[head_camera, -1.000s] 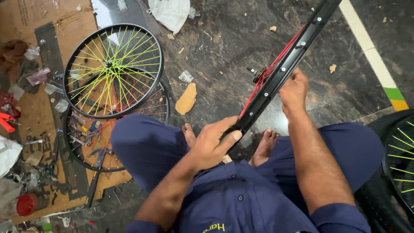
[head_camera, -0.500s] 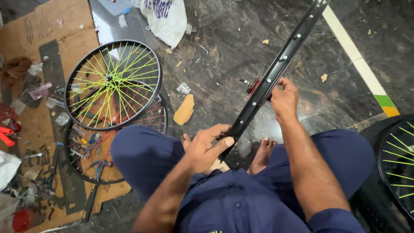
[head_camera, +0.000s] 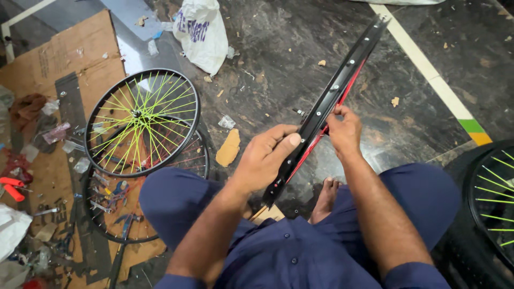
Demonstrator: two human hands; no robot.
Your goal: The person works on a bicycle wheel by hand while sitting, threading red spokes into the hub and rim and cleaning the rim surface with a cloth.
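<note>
Head view: rim [head_camera: 342, 80] (black) between both hands.

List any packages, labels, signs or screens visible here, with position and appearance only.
White plastic bag: on the dark floor at top centre, crumpled, soft, with dark purple print.
Flattened cardboard sheet: upper left on the floor, brown, with faint dark print.
Small clear wrapper: on the floor right of the green-spoked wheel, crinkled.
No signs or screens show.
</note>
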